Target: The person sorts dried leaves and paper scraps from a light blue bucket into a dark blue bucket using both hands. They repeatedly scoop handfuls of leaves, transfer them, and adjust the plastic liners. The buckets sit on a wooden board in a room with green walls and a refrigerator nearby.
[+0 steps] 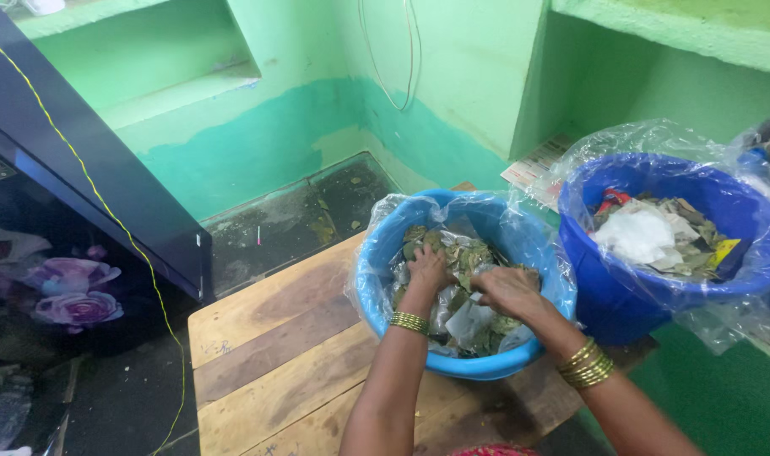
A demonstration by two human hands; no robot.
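A light blue tub [376, 297] lined with clear plastic stands on a low wooden table [275, 355]. It holds dry leaves and scraps of plastic and paper [469, 325]. Both my hands reach into it. My left hand [427, 266] presses down among the leaves with its fingers curled into them. My right hand [505, 290] lies palm down on the heap, fingers bent over leaves and a pale scrap. Gold bangles ring both wrists.
A darker blue tub [613, 295] with a clear plastic liner stands to the right, holding white paper, leaves and coloured wrappers. A dark cabinet [89, 169] with a yellow cord rises at the left. Green walls, a ledge and a dirty floor corner lie behind.
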